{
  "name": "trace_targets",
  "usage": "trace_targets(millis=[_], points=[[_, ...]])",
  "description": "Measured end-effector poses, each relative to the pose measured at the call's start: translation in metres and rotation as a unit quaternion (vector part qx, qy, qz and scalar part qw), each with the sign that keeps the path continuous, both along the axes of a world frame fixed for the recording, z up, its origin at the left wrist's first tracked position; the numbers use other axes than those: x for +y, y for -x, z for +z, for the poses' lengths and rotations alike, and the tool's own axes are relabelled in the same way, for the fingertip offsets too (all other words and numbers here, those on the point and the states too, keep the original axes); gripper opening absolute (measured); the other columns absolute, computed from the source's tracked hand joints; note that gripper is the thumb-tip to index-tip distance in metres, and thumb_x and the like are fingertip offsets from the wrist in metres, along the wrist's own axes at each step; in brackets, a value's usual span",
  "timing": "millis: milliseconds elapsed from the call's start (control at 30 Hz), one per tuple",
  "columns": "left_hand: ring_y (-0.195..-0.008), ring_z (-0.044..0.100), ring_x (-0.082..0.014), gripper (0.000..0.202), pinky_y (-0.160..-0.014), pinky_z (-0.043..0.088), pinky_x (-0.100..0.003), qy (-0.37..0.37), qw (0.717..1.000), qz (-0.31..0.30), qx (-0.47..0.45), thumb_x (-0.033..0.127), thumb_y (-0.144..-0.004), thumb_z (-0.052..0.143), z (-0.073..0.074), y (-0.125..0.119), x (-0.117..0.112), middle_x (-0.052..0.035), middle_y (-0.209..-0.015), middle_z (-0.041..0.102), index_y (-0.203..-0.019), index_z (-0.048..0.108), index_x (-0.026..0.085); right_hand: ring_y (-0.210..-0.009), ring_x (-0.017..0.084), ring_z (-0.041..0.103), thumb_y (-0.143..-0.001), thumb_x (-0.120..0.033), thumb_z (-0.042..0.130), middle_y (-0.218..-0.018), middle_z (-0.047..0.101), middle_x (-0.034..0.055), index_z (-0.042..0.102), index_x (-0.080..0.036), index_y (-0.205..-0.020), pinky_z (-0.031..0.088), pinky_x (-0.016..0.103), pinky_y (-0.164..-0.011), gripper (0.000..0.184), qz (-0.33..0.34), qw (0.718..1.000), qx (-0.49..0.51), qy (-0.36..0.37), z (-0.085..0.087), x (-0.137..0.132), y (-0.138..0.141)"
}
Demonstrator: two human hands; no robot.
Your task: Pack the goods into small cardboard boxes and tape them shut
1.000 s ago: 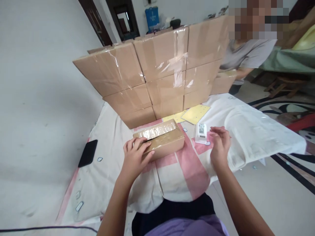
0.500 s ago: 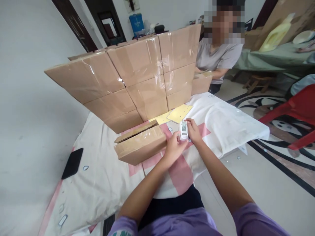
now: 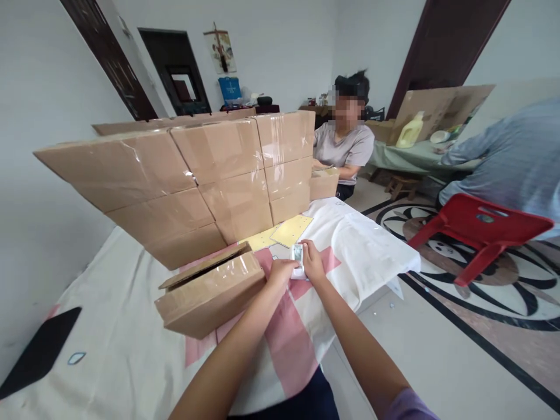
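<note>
Both my hands hold a small white device (image 3: 298,256) with a little screen, just above the cloth-covered table (image 3: 367,245). My left hand (image 3: 280,272) grips its near left side and my right hand (image 3: 312,262) grips its right side, fingers closed on it. Just left of my hands lies a cardboard box (image 3: 210,294) with its taped lid flap slightly raised.
A wall of stacked taped cardboard boxes (image 3: 188,181) stands behind. Yellow perforated sheets (image 3: 290,230) lie at its foot. A black phone (image 3: 39,353) lies far left. A seated person (image 3: 343,149) faces me; another person's back (image 3: 511,160) and a red chair (image 3: 485,224) are right.
A second ago my left hand rested on the box and my right hand hovered open near the device; both hands then closed on the device. My view has tilted upward.
</note>
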State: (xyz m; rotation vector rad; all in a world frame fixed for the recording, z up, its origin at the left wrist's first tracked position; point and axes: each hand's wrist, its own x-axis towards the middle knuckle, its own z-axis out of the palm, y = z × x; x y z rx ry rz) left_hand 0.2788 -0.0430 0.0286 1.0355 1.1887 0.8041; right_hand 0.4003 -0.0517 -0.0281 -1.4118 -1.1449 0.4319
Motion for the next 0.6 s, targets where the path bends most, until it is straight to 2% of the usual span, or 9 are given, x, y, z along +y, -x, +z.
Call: trace_targets(millis=[167,233,367,467,600], points=[[-0.043,0.043,-0.0081,0.016,-0.045,0.034,-0.021,0.020,1.000,0.020,-0.008,0.015,-0.071,0.076,0.012,-0.005,-0.005,0.0055,-0.046,0.047,-0.062,0.063,0.014,-0.093,0.026,0.065,-0.103,-0.049,0.032,-0.102,0.069,0.0085,0.055,-0.022,-0.110,0.050,0.038,-0.083,0.036,-0.001,1.000,-0.001,0.008,-0.001,0.000,0.000],[-0.040,0.036,-0.0067,0.019,-0.041,0.027,-0.020,0.028,0.999,0.028,-0.003,0.017,-0.072,0.076,0.012,-0.004,-0.012,0.0076,-0.043,0.040,-0.061,0.060,0.015,-0.091,0.026,0.065,-0.102,-0.048,0.033,-0.100,0.069,0.0080,0.055,-0.022,-0.109,0.050,0.038,-0.082,0.035,-0.004,1.000,0.001,0.010,-0.001,0.000,0.000],[-0.036,0.024,-0.0049,0.025,-0.038,0.013,-0.021,0.060,0.998,0.037,-0.001,0.021,-0.068,0.077,0.002,0.002,-0.032,0.0102,-0.040,0.027,-0.058,0.054,0.017,-0.093,0.026,0.065,-0.102,-0.048,0.033,-0.101,0.069,0.0087,0.055,-0.022,-0.107,0.049,0.039,-0.084,0.034,-0.013,1.000,0.001,0.015,0.001,0.000,0.001],[-0.037,0.022,-0.0043,0.025,-0.038,0.013,-0.020,0.079,0.996,0.044,-0.017,0.023,-0.067,0.077,-0.006,0.007,-0.043,0.0112,-0.042,0.025,-0.062,0.053,0.017,-0.097,0.027,0.064,-0.101,-0.050,0.034,-0.103,0.068,0.0098,0.054,-0.022,-0.107,0.048,0.039,-0.088,0.034,-0.014,1.000,-0.004,0.021,0.001,0.000,0.001],[-0.038,0.021,-0.0045,0.022,-0.039,0.012,-0.021,0.095,0.993,0.050,-0.041,0.025,-0.068,0.077,-0.007,0.009,-0.041,0.0119,-0.045,0.024,-0.069,0.056,0.017,-0.102,0.028,0.062,-0.101,-0.051,0.034,-0.105,0.068,0.0111,0.054,-0.022,-0.108,0.048,0.039,-0.091,0.036,-0.014,0.999,-0.011,0.030,0.001,0.001,0.001]])
